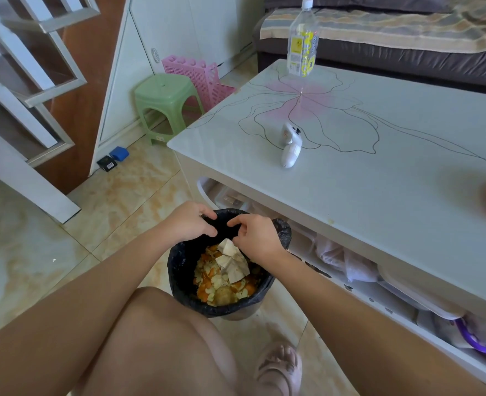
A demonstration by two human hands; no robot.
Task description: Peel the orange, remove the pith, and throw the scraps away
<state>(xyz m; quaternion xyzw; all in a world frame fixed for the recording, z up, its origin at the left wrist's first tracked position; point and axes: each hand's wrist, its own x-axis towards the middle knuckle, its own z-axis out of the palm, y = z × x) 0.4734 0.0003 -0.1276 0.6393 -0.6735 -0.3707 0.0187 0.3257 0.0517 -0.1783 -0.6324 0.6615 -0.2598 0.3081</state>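
Orange peel scraps (224, 291) lie heaped in the black-lined bin (178, 270), on the floor beside the table (379, 201). A crumpled tissue (233, 264) sits on top, its upper corner at our right hand (257, 238); pinched or not, we cannot tell. Left hand (188, 221) is curled over the rim, holding nothing.

My two arms, the left arm (64, 304) and the right arm (364, 307), are bare, with no sleeves on any part I can see. My left hand (191, 221) and my right hand (257, 238) are bare too. My leg (161, 338) is bare over the knee. On my foot I wear a pale pink sandal (279, 370) with thick, soft-looking straps. It looks a bit blurry.
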